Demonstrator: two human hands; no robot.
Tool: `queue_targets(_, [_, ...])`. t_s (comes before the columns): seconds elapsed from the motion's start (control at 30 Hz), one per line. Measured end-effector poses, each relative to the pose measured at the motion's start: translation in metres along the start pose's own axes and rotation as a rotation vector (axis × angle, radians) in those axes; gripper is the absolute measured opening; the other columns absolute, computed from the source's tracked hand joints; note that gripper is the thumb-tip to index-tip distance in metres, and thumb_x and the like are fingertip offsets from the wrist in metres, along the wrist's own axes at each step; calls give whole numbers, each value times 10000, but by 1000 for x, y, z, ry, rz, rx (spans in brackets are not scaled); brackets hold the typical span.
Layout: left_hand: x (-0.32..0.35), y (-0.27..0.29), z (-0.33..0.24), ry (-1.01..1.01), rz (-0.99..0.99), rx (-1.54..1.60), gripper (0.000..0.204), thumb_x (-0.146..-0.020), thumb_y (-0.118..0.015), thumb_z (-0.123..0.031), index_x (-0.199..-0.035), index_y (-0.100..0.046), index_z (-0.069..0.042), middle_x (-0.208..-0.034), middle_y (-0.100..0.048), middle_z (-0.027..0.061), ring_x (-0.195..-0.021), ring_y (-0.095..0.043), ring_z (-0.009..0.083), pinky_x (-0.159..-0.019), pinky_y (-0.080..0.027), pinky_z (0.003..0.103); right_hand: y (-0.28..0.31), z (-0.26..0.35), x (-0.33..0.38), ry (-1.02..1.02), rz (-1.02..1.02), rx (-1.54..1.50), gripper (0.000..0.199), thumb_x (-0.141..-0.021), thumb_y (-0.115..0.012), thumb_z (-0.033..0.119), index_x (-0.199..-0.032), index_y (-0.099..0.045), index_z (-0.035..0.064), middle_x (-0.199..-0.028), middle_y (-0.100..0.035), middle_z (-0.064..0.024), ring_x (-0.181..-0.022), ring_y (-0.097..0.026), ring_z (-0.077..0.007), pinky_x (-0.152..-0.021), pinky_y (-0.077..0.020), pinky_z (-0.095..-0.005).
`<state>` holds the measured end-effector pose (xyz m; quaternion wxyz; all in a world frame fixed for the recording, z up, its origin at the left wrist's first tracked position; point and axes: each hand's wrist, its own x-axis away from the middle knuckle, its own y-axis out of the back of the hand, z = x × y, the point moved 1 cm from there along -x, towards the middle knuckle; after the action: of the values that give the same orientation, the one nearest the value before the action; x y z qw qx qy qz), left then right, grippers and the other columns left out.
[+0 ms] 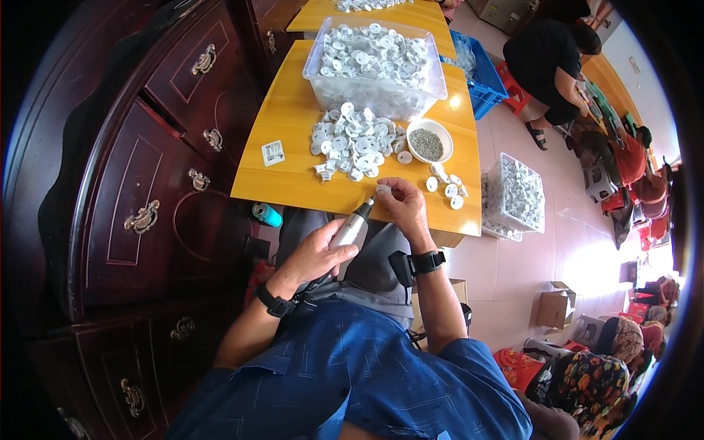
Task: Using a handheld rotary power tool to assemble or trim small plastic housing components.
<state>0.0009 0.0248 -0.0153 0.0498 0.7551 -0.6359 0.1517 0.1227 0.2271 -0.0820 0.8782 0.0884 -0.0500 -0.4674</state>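
The white disc part [383,190] is to the near left of the white bowl [448,139], pinched in the fingers of the right hand [405,209]. It looks light, stiff and smooth, probably plastic — best held by its rim. Farther to the near left of the bowl, the left hand [317,251] wraps its fingers round the silver driver [349,230] — likely heavier and rigid, best gripped along its barrel.
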Motion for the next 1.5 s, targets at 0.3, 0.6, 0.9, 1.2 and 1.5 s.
queue_targets(0.3, [1, -1, -3, 1, -1, -18, 446, -947, -667, -209, -1311, -506, -6, -850, -579, -4, -558, -525, 42, -507, -458, 199, 0, 3, 2, 37, -13, 23, 211, -842, -736, 134, -1037, -752, 56, -651, -583, 39, -600, -500, -39, -576, -442, -230])
queue_targets(0.6, [-3, 1, 0, 50, 28, 53, 472, -961, -633, -187, -1372, -477, -17, -864, -596, 20, -537, -516, 56, -470, -455, 212, -1, 1, 4, 102, -54, 78, 196, -813, -762, 104, -1006, -764, 67, -692, -590, 2, -609, -499, -65, -575, -446, -245])
queue_targets(0.9, [-7, -1, -7, 66, 39, 66, 430, -966, -626, -176, -1337, -497, -2, -842, -578, 16, -563, -522, 57, -474, -463, 215, 1, 5, 8, 87, -81, 70, 213, -799, -770, 83, -1011, -764, 59, -704, -588, -6, -614, -500, -67, -582, -446, -240])
queue_targets(1.2, [-12, -7, -14, 136, 118, 130, 431, -979, -607, -188, -1354, -469, -27, -792, -555, 1, -539, -535, 67, -487, -465, 216, 11, 3, 13, 37, -112, 84, 205, -805, -767, 77, -1006, -762, 39, -638, -540, 25, -588, -466, -56, -556, -425, -242])
queue_targets(1.5, [-16, -5, -16, 111, 150, 79, 530, -950, -668, -242, -1380, -463, -10, -844, -568, 14, -567, -529, 59, -503, -463, 203, 41, 14, 24, -96, -74, -320, 287, -911, -692, 86, -1192, -673, 24, -914, -687, -10, -755, -590, -33, -681, -489, -214])
